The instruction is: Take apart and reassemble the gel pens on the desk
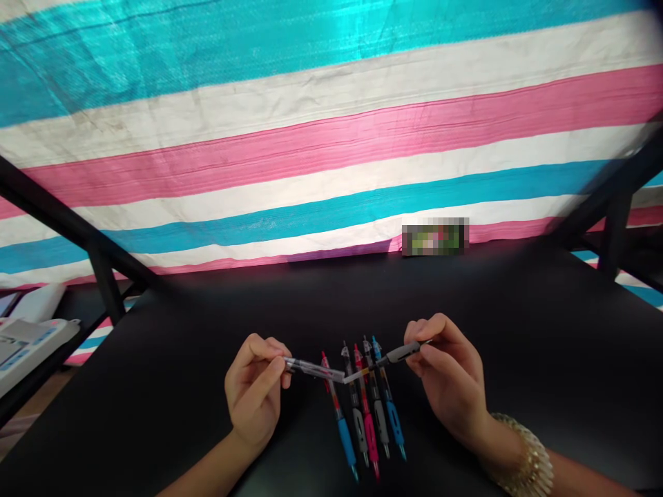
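Note:
My left hand (256,390) is closed in a pinch on the clear barrel of a pen (313,369), held just above a black table (170,386). My right hand (448,376) is closed on the grey grip section of the pen (401,353). The two parts meet at an angle over the middle of the table, joined by a thin white refill. Beneath them lie several pens (367,411) side by side in a row, blue, grey and pink, tips pointing toward me. A gold bracelet (525,462) is on my right wrist.
A striped tarp (331,138) in cyan, white and pink hangs behind the table. Black metal frame bars (77,238) slant at left and right. A small blurred object (435,237) sits at the table's far edge. A white device (28,335) lies at far left.

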Motion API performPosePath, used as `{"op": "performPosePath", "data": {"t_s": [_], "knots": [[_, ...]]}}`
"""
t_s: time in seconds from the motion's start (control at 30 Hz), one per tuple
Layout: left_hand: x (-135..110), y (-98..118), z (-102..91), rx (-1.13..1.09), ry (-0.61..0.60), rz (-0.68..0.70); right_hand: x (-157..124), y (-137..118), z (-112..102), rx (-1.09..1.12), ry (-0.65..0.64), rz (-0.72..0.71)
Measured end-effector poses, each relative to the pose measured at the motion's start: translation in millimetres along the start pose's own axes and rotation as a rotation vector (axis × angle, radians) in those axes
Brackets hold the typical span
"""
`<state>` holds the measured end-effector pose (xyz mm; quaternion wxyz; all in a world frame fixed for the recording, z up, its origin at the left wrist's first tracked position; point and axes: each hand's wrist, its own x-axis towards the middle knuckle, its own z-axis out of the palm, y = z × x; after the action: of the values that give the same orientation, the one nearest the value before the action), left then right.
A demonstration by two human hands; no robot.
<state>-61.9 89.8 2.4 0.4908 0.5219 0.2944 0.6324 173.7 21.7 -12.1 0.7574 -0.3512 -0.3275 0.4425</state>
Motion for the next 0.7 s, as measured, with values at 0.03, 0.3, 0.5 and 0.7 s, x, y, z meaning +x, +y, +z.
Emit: {"op": "performPosePath", "data": {"t_s": [0.03, 0.3, 0.5, 0.7], "knots": [[0.1, 0.0, 0.2, -0.005, 0.002, 0.004, 0.6, -0.5, -0.1, 0.001, 0.008, 0.003], [1.2, -0.4, 2.0, -0.011, -0.022, -0.003, 5.1, -2.1, -1.9, -0.035, 0.038, -0.038], [-0.5, -0.4, 4.6, -0.004, -0.066, -0.003, -0.9, -1.2, -1.0, -0.180, -0.149, -0.024], [1.2, -1.2, 6.9, 0.024, -0.045, 0.054, 8.8, -2.9, -5.6, -0.636, -0.279, -0.347]]}}
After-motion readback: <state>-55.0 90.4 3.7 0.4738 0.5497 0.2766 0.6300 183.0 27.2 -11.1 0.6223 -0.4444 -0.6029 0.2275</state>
